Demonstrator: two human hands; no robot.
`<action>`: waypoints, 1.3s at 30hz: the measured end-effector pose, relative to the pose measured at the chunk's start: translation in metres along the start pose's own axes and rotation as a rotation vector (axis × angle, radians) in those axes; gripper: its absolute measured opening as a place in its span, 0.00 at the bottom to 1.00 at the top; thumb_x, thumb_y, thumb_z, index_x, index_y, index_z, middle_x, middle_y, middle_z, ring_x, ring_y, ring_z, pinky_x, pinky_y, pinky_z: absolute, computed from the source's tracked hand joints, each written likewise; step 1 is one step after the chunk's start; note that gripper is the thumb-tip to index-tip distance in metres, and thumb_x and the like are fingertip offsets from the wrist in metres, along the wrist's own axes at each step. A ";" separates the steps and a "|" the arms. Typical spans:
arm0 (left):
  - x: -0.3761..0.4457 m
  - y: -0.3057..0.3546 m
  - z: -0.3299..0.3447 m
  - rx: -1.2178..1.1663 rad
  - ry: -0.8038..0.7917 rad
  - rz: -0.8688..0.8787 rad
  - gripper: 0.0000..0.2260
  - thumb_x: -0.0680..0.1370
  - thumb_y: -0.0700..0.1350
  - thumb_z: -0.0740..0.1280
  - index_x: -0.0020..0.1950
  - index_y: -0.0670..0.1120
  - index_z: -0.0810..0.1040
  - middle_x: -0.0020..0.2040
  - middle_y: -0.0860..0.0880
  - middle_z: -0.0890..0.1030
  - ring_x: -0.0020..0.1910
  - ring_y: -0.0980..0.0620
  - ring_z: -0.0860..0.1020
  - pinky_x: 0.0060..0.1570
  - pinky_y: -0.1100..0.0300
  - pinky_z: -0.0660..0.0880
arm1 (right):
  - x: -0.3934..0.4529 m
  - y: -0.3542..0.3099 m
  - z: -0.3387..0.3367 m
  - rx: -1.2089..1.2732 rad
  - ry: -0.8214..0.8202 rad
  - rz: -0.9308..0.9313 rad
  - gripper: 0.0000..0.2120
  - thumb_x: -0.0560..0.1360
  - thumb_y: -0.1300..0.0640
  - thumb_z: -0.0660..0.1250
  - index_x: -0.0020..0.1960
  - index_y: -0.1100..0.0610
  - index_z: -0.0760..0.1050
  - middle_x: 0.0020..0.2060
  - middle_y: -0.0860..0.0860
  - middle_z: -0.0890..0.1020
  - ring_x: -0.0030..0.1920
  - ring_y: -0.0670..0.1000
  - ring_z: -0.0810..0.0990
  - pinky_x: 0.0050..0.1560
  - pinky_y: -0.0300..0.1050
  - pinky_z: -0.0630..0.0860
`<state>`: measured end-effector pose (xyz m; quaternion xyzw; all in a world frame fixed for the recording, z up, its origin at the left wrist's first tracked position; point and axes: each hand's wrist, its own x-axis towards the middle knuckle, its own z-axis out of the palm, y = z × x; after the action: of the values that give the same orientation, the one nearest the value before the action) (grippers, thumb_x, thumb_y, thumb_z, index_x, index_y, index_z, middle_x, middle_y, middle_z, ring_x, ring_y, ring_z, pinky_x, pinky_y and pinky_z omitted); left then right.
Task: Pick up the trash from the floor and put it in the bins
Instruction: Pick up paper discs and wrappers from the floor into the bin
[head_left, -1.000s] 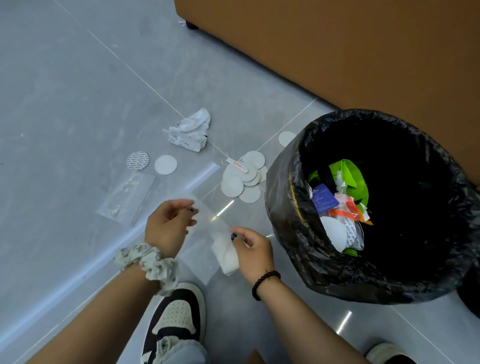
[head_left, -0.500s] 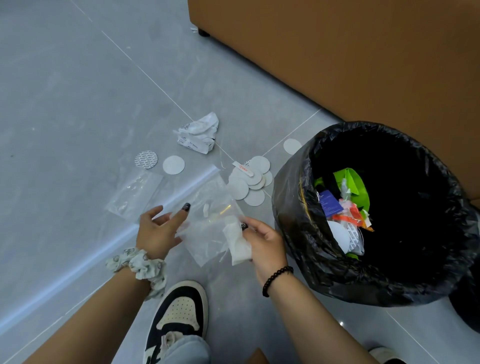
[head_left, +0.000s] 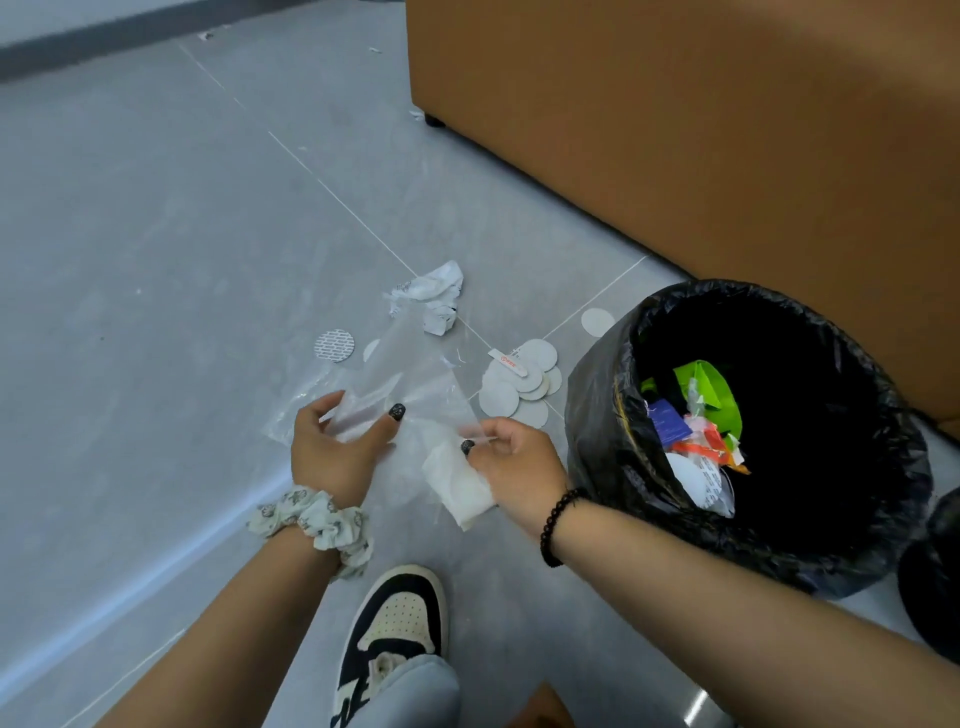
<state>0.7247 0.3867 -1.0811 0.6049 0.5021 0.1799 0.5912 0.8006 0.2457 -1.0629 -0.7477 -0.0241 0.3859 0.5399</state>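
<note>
Now your left hand (head_left: 332, 447) pinches the clear plastic bag (head_left: 415, 374) between thumb and fingers, while your right hand (head_left: 511, 457) grips its other edge plus a white tissue (head_left: 457, 486), just beside the bin (head_left: 597, 415). It's likely light, limp and slippery (bunch it up), so hold firmly.

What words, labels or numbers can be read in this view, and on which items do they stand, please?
None can be read.
White strip on the round pads: red mark, blurred.
Crumpled wrapper: dark print, too small.
Blue card in the bin: illegible.
</note>
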 end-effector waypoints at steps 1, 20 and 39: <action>-0.004 0.006 -0.004 0.011 -0.001 0.029 0.25 0.68 0.47 0.77 0.61 0.49 0.70 0.57 0.50 0.75 0.41 0.59 0.80 0.37 0.67 0.76 | -0.007 -0.007 -0.003 -0.091 -0.044 -0.035 0.09 0.77 0.63 0.61 0.52 0.54 0.77 0.38 0.50 0.80 0.32 0.41 0.76 0.26 0.33 0.71; -0.118 0.205 0.120 0.622 -0.735 0.678 0.11 0.69 0.47 0.74 0.42 0.53 0.72 0.37 0.49 0.83 0.36 0.51 0.81 0.33 0.57 0.77 | -0.126 -0.078 -0.211 -0.518 0.343 -0.241 0.09 0.76 0.62 0.64 0.40 0.53 0.80 0.44 0.48 0.82 0.42 0.48 0.79 0.42 0.38 0.77; -0.138 0.161 0.164 0.879 -0.693 0.841 0.09 0.72 0.40 0.69 0.50 0.49 0.76 0.29 0.56 0.79 0.30 0.59 0.76 0.29 0.68 0.69 | -0.120 -0.056 -0.252 -0.284 0.530 -0.261 0.05 0.75 0.56 0.66 0.42 0.56 0.78 0.36 0.49 0.78 0.37 0.46 0.74 0.38 0.40 0.71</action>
<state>0.8618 0.2182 -0.9234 0.9535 0.0342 -0.0295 0.2981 0.8893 0.0161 -0.9208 -0.8805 -0.0320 0.0980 0.4628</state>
